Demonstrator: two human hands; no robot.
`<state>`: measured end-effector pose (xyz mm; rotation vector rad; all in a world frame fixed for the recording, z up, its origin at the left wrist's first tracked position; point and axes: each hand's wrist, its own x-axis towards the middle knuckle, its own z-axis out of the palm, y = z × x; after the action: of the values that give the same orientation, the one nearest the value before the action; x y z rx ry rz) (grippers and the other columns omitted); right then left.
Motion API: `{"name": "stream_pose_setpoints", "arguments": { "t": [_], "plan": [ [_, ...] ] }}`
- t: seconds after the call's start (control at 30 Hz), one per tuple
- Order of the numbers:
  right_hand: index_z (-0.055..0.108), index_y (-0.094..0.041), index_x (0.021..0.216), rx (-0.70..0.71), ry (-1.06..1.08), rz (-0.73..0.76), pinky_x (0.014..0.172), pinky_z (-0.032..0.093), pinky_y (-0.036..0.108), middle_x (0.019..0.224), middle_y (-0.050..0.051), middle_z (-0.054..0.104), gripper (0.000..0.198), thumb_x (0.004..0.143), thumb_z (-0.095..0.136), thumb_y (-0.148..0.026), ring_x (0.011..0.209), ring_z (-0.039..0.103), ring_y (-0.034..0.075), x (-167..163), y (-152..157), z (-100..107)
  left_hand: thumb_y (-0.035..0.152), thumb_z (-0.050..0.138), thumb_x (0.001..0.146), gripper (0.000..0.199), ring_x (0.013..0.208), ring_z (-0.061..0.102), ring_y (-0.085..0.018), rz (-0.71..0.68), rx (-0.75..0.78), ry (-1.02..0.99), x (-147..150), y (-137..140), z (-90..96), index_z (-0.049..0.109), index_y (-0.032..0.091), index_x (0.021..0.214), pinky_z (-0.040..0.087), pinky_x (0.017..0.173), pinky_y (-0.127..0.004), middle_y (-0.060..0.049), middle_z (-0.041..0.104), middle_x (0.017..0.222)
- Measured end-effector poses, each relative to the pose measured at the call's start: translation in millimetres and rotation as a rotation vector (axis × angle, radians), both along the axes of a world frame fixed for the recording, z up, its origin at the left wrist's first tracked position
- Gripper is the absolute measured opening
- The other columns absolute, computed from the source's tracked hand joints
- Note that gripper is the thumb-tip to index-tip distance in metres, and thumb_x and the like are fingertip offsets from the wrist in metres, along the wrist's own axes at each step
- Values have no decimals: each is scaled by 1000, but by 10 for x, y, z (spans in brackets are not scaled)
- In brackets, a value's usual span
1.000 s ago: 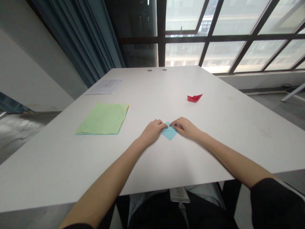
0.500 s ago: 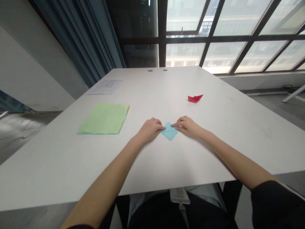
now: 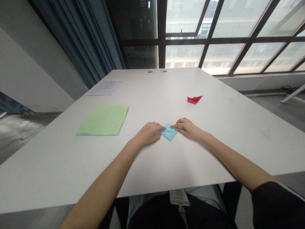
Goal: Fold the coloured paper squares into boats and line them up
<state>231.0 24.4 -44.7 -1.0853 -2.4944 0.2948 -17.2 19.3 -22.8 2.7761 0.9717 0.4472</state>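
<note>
A small light-blue piece of folded paper [image 3: 170, 135] lies on the white table in front of me, diamond-shaped, with a crease or flap edge across its middle. My left hand [image 3: 151, 132] grips its left corner, index finger on top and thumb at the near side. At the right corner, my right hand [image 3: 186, 127] holds the paper with index finger and thumb. The fingertips of both hands cover the side corners. Farther off to the right sits a red folded paper boat [image 3: 194, 100], apart from both hands.
A stack of coloured paper sheets [image 3: 103, 119], green on top, lies on the left of the white table [image 3: 143, 92]. Behind it is a printed sheet [image 3: 105, 87]. Windows [image 3: 186, 55] and a blue curtain [image 3: 95, 38] stand beyond the table.
My left hand has shifted slightly, its fingers now lower and its thumb nearer the paper's near-left edge. My right hand keeps its hold, and the blue paper stays nearly in place.
</note>
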Motion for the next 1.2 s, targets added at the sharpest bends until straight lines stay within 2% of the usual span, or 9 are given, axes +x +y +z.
{"name": "stream_pose_setpoints", "arguments": {
  "t": [0.27, 0.43, 0.6, 0.73, 0.83, 0.93, 1.0, 1.1, 1.2],
  "plan": [
    [64, -19, 96, -33, 133, 65, 78, 46, 32, 92, 8, 59, 24, 83, 45, -13, 84, 56, 16, -7, -6, 44, 23, 43, 87, 22, 86, 58, -17, -6, 58, -21, 27, 41, -59, 60, 18, 99, 43, 78, -31, -6, 66, 92],
    [62, -18, 102, -41, 82, 139, 86, 45, 35, 98, 7, 61, 38, 74, 41, -3, 95, 55, 18, 10, -27, 83, 23, 41, 88, 21, 83, 58, -17, 29, 95, -67, 45, 19, -33, 60, 16, 93, 43, 77, -32, -7, 65, 87],
    [58, -18, 112, -38, 69, 156, 87, 44, 37, 103, 8, 62, 39, 74, 50, -13, 97, 54, 20, 4, -82, 164, 21, 41, 87, 19, 82, 57, -17, 125, 115, -170, 42, -4, -5, 59, 16, 93, 44, 76, -31, -6, 65, 87],
    [63, -18, 98, -57, 206, 41, 78, 46, 32, 90, 7, 66, 23, 81, 49, -26, 84, 58, 18, -37, -107, 208, 24, 44, 86, 17, 74, 58, -15, 233, 7, -320, 73, -34, 33, 60, 18, 89, 44, 71, -27, -3, 65, 80],
    [65, -17, 90, -175, 346, -105, 69, 45, 29, 83, 5, 68, 24, 82, 49, -32, 74, 59, 16, -50, -92, 224, 26, 47, 83, 16, 70, 58, -13, 296, -116, -448, 125, -56, 63, 61, 18, 83, 44, 67, -26, -1, 65, 76],
    [65, -15, 89, -316, 435, -161, 63, 44, 27, 79, 3, 68, 28, 82, 49, -37, 68, 57, 15, -50, -60, 215, 27, 52, 78, 14, 70, 58, -13, 358, -260, -549, 179, -55, 50, 61, 17, 84, 45, 66, -25, -1, 65, 77],
    [65, -15, 89, -351, 438, -180, 60, 42, 26, 75, 3, 66, 28, 81, 50, -37, 63, 55, 14, -54, -45, 193, 26, 54, 76, 15, 69, 58, -13, 382, -341, -575, 200, -41, 15, 61, 17, 86, 45, 65, -26, -1, 65, 77],
    [62, -17, 91, -284, 350, -217, 60, 41, 26, 72, 1, 64, 22, 78, 52, -32, 61, 52, 13, -69, -45, 149, 23, 54, 75, 15, 70, 57, -13, 368, -355, -525, 201, -16, -49, 62, 17, 86, 45, 66, -26, -1, 65, 77],
    [60, -17, 87, -142, 229, -203, 67, 40, 28, 76, 3, 61, 14, 77, 53, -25, 72, 53, 15, -88, -55, 103, 20, 53, 75, 13, 71, 57, -13, 338, -314, -435, 191, -2, -94, 62, 18, 84, 44, 68, -26, 0, 64, 78]
  ]
}}
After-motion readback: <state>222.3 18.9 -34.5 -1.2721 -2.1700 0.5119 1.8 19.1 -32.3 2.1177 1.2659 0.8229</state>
